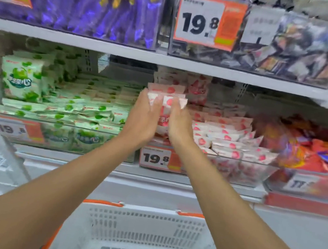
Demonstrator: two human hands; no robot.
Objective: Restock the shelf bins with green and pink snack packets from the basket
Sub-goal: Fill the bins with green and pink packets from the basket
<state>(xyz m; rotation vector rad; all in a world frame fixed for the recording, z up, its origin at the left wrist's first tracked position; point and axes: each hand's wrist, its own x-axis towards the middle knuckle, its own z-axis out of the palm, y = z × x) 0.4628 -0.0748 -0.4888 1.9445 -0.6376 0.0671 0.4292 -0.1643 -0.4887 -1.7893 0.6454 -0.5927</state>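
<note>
Both hands grip one small bunch of pink packets (166,96). The left hand (143,119) presses in from nine o'clock and the right hand (180,124) from three o'clock, with fingers curled over the upper edges of the bunch. It is held above the left end of the pink bin (248,162), at twelve o'clock from the basket (145,223), whose visible floor shows no packets. The green bin (53,123) sits at nine o'clock of the hands and is heaped with green packets (20,81). The pink packets look light, soft and glossy, so they will probably slide against one another. Squeezing the flat faces from both sides seems safer than pinching a sealed edge, though a slack squeeze could let the middle ones slip out.
</note>
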